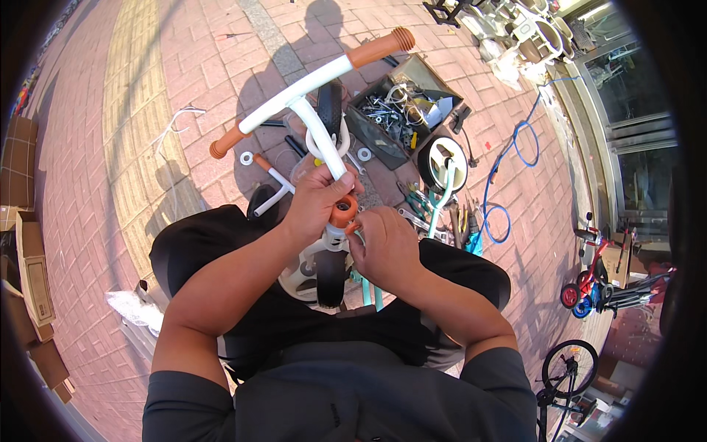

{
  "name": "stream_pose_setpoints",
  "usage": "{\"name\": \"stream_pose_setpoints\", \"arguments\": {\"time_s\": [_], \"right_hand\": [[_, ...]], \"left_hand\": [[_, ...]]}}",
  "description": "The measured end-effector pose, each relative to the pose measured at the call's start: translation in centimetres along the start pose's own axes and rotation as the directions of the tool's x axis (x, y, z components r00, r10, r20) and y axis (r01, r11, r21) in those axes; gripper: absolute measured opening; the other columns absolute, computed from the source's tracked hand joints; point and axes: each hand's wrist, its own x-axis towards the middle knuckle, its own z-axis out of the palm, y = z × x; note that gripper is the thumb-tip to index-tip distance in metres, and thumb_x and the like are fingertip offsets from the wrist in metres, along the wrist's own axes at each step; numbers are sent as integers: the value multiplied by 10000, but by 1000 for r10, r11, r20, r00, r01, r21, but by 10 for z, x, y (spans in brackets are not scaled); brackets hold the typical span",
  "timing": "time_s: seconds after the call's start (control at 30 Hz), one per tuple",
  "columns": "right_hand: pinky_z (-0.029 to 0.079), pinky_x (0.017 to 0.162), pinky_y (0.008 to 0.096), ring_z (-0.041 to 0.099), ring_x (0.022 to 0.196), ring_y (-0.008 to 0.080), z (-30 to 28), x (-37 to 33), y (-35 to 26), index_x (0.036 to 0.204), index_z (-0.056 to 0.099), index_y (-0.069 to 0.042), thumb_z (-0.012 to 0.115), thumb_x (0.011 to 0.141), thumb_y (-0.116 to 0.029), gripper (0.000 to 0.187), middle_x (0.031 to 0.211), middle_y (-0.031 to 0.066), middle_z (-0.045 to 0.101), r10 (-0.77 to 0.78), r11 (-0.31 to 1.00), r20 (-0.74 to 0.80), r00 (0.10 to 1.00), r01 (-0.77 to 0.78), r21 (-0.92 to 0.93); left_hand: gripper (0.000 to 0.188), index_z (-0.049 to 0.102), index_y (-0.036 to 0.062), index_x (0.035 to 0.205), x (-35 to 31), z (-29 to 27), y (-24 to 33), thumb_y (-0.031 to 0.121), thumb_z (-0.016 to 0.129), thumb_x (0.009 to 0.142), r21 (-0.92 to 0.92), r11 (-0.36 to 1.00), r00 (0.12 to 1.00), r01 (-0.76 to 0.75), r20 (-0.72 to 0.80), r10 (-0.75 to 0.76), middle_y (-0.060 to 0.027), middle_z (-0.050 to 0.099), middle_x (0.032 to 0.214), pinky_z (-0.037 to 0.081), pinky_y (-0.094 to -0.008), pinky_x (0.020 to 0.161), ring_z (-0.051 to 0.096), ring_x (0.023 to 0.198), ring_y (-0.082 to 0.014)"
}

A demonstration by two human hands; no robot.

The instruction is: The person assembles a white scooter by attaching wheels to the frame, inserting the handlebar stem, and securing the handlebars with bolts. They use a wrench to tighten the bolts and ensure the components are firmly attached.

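Note:
A white T-shaped handlebar (309, 92) with orange grips rises in front of me. My left hand (317, 199) is wrapped around its stem just above an orange clamp collar (343, 212). My right hand (387, 243) pinches at that collar from the right side, fingers closed on it. Below the hands sit a white frame part and a black wheel (331, 276) of a small children's tricycle, with a teal frame tube (442, 199) beside them.
An open toolbox (401, 110) full of metal hardware lies on the brick pavement ahead. A white-rimmed wheel (444, 163), pliers and loose tools, and a blue hose (508, 158) lie to the right. Cardboard boxes (33, 272) stand left; small bikes (589, 287) stand right.

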Motion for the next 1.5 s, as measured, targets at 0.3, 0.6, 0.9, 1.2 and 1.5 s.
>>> {"name": "stream_pose_setpoints", "arguments": {"time_s": [0.3,0.6,0.9,1.2,1.5], "right_hand": [[539,753,426,644,943,360,-6,2,-4,1160,556,-30,834,805,-262,507,1086,173,616,27,999,30,999,-28,27],[551,870,437,642,1055,373,18,9,9,1245,538,-24,886,737,-302,675,1168,190,603,17,985,6,1000,-18,172],[549,687,372,656,894,310,7,-1,-1,1210,563,-44,866,729,-448,697,1047,147,619,91,992,83,992,-97,82],[490,544,371,631,659,271,12,4,1,959,588,-72,836,809,-366,413,790,68,604,-144,986,-60,988,138,-99],[524,590,372,659,727,285,5,-2,-5,979,579,-58,836,781,-181,347,840,85,620,106,994,94,990,-109,23]], "left_hand": [[212,632,40,1160,-1,-1,-2,220,602,1052,-43,999,1000,8,-13,-8,-65,684,1007,514,-284,844,627,917,-130],[184,621,36,1137,-1,-1,-9,198,582,1058,-195,981,993,26,-109,-48,-74,675,1005,560,-302,827,663,913,-153],[195,615,46,1133,-3,-2,-4,223,596,1053,-133,990,997,45,-60,-54,-65,677,996,565,-296,769,672,873,-152],[218,616,54,1131,-3,5,0,257,603,1053,-59,998,999,16,-51,-19,-60,676,995,526,-274,780,628,871,-127],[210,617,54,1141,-4,7,3,244,591,1057,-42,999,999,14,-35,-15,-67,680,996,522,-283,817,629,903,-131]]}}
